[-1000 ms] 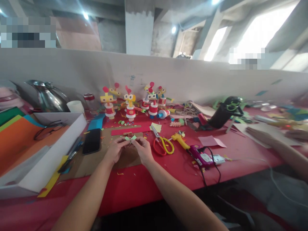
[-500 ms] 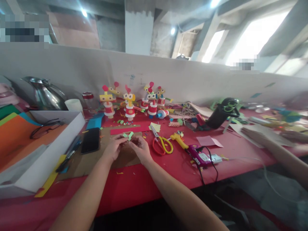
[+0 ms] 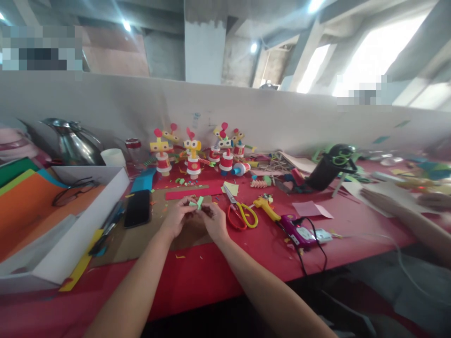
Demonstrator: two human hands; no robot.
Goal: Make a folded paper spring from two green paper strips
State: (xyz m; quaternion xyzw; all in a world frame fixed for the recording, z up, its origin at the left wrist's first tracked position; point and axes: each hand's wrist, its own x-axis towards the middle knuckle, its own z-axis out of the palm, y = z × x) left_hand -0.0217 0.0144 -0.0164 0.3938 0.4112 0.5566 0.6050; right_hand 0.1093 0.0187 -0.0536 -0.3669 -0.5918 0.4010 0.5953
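Observation:
Pinched between the fingertips of my left hand (image 3: 177, 217) and my right hand (image 3: 213, 218) are light green paper strips (image 3: 199, 203), set crosswise to each other. Both hands are closed on them above a brown cardboard sheet (image 3: 155, 244). Just behind my fingers lies a red paper strip (image 3: 176, 193). Scissors (image 3: 241, 213) with one red and one yellow handle rest right of my right hand, their blades partly over a pale yellow paper piece (image 3: 230, 188). A black phone (image 3: 137, 209) lies on the cardboard to the left.
Several paper robot figures (image 3: 193, 162) stand at the back. A yellow glue gun (image 3: 267, 208) and purple power strip (image 3: 299, 233) lie on the right. A white box (image 3: 79, 239) with coloured paper is at left. Another person's hand (image 3: 384, 202) rests on paper at far right.
The whole view has shifted, so things appear slightly further right and lower. My hands still hold the green strips, with only small finger movement.

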